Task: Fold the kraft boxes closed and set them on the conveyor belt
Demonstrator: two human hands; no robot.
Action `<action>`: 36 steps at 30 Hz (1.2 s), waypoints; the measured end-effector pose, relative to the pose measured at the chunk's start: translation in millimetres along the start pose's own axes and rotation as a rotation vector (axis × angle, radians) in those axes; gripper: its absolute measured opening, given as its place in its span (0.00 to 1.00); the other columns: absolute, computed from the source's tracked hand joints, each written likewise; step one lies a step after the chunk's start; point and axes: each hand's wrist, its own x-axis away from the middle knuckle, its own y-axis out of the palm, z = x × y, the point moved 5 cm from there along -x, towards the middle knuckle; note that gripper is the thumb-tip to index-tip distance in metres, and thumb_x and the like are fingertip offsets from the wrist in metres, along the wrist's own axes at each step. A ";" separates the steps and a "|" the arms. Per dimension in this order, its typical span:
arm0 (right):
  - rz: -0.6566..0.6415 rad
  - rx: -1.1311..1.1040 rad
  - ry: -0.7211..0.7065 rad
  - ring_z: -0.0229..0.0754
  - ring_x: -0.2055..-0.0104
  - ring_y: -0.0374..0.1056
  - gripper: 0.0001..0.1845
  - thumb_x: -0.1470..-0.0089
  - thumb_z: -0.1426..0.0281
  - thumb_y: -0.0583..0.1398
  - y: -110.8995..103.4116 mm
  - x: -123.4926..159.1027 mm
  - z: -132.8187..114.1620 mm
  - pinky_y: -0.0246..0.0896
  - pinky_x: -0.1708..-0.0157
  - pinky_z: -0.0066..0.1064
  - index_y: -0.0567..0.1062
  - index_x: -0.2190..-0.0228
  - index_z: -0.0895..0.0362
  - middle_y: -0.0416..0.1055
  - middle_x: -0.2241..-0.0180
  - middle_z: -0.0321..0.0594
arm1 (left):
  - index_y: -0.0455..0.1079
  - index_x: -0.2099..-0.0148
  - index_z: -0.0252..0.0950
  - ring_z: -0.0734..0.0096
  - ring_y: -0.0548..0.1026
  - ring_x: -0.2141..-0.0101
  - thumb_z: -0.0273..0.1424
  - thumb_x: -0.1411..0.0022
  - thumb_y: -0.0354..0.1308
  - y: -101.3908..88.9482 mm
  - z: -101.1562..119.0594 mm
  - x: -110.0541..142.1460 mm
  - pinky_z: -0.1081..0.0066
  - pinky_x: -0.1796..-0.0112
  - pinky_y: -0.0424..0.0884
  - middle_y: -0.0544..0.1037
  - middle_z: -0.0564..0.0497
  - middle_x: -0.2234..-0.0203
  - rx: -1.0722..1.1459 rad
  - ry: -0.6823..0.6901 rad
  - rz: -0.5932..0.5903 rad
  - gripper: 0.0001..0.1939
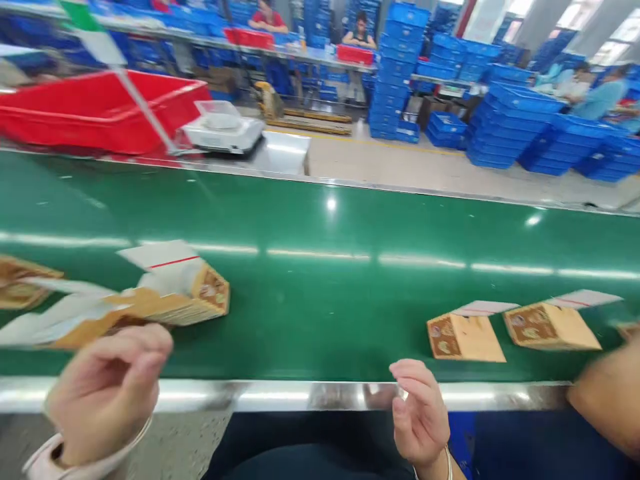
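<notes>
My left hand, slightly blurred, is at the near edge of the green conveyor belt. Its fingers curl in toward the thumb, and I see nothing in them. Just beyond it lies a row of overlapping brown printed paper packages with white flaps, one flap bearing a red line. My right hand is over the metal rail, palm turned inward, with a gap between its bent fingers and thumb and nothing held. Beyond it to the right sits a brown paper package with a white flap, apart from the hand.
Another package lies farther right, near a co-worker's arm. A metal rail edges the belt. Across it stand a red bin, a white scale and stacked blue crates. Several people work at far tables.
</notes>
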 end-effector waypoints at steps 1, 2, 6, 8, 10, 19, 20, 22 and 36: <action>-0.113 -0.052 0.021 0.45 0.65 0.69 0.15 0.46 0.77 0.54 10.6 -4.6 1.3 0.71 0.70 0.40 0.69 0.56 0.54 0.69 0.68 0.43 | 0.66 0.61 0.53 0.66 0.67 0.75 0.43 0.39 0.55 -13.1 -4.6 -0.6 0.62 0.71 0.69 0.70 0.58 0.74 -0.045 0.022 0.234 0.04; -0.207 -0.096 0.030 0.44 0.66 0.70 0.15 0.46 0.77 0.54 21.2 -10.2 1.6 0.71 0.70 0.38 0.69 0.57 0.54 0.70 0.69 0.42 | 0.64 0.57 0.54 0.65 0.70 0.69 0.43 0.40 0.57 -21.7 -10.3 -1.0 0.60 0.68 0.69 0.71 0.58 0.67 -0.099 0.045 0.403 0.09; -0.464 -0.225 0.013 0.41 0.66 0.70 0.13 0.46 0.75 0.57 70.8 -36.5 -6.1 0.71 0.68 0.34 0.69 0.59 0.52 0.72 0.68 0.40 | 0.57 0.51 0.45 0.54 0.70 0.53 0.52 0.46 0.61 -25.0 -38.9 0.5 0.56 0.64 0.71 0.66 0.47 0.55 -0.327 0.142 0.661 0.28; -0.580 -0.306 -0.004 0.41 0.62 0.71 0.14 0.47 0.73 0.58 107.0 -47.9 -10.8 0.72 0.62 0.34 0.69 0.57 0.52 0.73 0.64 0.41 | 0.56 0.56 0.42 0.54 0.69 0.56 0.57 0.51 0.61 -8.4 -37.9 13.2 0.54 0.63 0.71 0.63 0.47 0.61 -0.442 0.307 0.691 0.32; -0.666 -0.370 -0.015 0.44 0.52 0.70 0.22 0.48 0.71 0.61 152.5 -59.9 -9.5 0.70 0.52 0.39 0.66 0.50 0.52 0.72 0.55 0.45 | 0.53 0.58 0.42 0.59 0.69 0.61 0.57 0.50 0.60 17.8 -27.2 31.2 0.54 0.61 0.70 0.61 0.50 0.64 -0.483 0.396 0.645 0.30; -0.780 -0.452 0.236 0.51 0.39 0.61 0.56 0.61 0.69 0.70 284.1 -84.7 66.6 0.54 0.39 0.51 0.45 0.38 0.57 0.61 0.42 0.57 | 0.59 0.54 0.43 0.63 0.70 0.62 0.44 0.35 0.52 75.6 21.7 53.9 0.61 0.62 0.71 0.68 0.49 0.65 0.049 0.389 0.136 0.13; -0.748 -0.465 0.176 0.50 0.40 0.62 0.54 0.60 0.68 0.70 269.4 -80.7 71.2 0.56 0.40 0.49 0.46 0.39 0.57 0.61 0.42 0.57 | 0.59 0.52 0.43 0.62 0.70 0.61 0.42 0.35 0.53 72.5 17.6 49.5 0.61 0.60 0.71 0.68 0.49 0.64 0.051 0.375 0.145 0.13; -0.660 -0.434 0.024 0.51 0.38 0.60 0.49 0.56 0.66 0.69 225.5 -70.4 77.9 0.59 0.41 0.49 0.48 0.41 0.55 0.57 0.41 0.58 | 0.59 0.47 0.42 0.60 0.70 0.56 0.40 0.36 0.54 71.8 5.9 38.8 0.58 0.56 0.70 0.69 0.45 0.57 0.006 0.309 0.129 0.18; -0.451 0.079 -0.056 0.54 0.38 0.56 0.30 0.43 0.65 0.58 41.0 -37.3 76.1 0.64 0.45 0.51 0.55 0.41 0.47 0.53 0.41 0.51 | 0.33 0.29 0.42 0.45 0.53 0.37 0.41 0.29 0.40 200.5 32.1 35.1 0.51 0.48 0.55 0.62 0.39 0.39 0.002 0.653 -0.501 0.32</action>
